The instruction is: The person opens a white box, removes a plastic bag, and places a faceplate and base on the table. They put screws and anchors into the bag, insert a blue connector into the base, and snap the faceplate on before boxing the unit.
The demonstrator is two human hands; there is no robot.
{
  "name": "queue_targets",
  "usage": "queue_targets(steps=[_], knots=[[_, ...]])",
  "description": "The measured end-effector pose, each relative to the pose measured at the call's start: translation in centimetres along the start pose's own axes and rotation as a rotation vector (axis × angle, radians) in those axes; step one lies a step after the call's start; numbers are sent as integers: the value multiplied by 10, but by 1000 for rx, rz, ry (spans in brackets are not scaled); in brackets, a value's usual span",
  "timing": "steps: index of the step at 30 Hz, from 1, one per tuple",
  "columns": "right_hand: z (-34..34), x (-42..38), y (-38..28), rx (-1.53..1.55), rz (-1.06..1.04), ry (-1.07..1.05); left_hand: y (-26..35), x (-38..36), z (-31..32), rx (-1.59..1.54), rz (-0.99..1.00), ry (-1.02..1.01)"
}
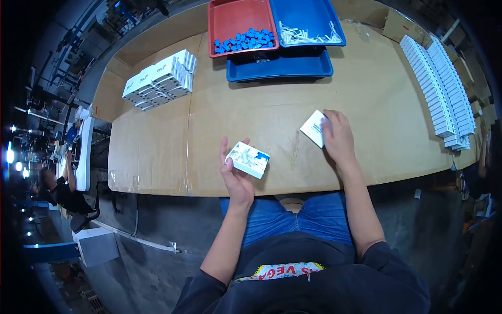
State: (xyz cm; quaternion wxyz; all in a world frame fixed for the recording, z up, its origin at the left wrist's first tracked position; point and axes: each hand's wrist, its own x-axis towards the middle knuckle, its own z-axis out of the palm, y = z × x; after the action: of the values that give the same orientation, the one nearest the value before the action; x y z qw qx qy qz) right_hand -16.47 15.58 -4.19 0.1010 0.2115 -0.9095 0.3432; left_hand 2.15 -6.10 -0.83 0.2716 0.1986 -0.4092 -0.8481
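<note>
My left hand is closed around a small white box, held just above the table's near side. The box's upper side shows whitish contents and a blue piece at one corner. To the right, my right hand grips a flat white box lid by its right edge, with dark print on its face. The lid and the box are apart. Fingertips of my right hand are partly hidden behind the lid.
A red tray of blue pieces and a blue tray of white sticks rest above another blue tray. White boxes are stacked at left; long rows of white boxes stand at right. A person sits far left.
</note>
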Motion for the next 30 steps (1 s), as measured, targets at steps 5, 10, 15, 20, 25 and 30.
queue_targets(steps=[5,10,15,20,25,30], knots=[[5,-23,-13,-126,-89,-48,1,2,7,-151,-227,-28],[-21,-13,-28,109,-96,-114,1,6,24,-324,-394,-6],[-46,-11,-68,1453,94,-331,-3,8,16,-448,-570,-224],[-26,-5,-67,1770,315,-514,-7,6,28,-425,-691,-188],[-8,-1,-70,1377,271,-616,-14,3,28,-401,-735,-171],[-6,-6,-80,1153,119,-651,-16,1,32,-328,-754,-129]])
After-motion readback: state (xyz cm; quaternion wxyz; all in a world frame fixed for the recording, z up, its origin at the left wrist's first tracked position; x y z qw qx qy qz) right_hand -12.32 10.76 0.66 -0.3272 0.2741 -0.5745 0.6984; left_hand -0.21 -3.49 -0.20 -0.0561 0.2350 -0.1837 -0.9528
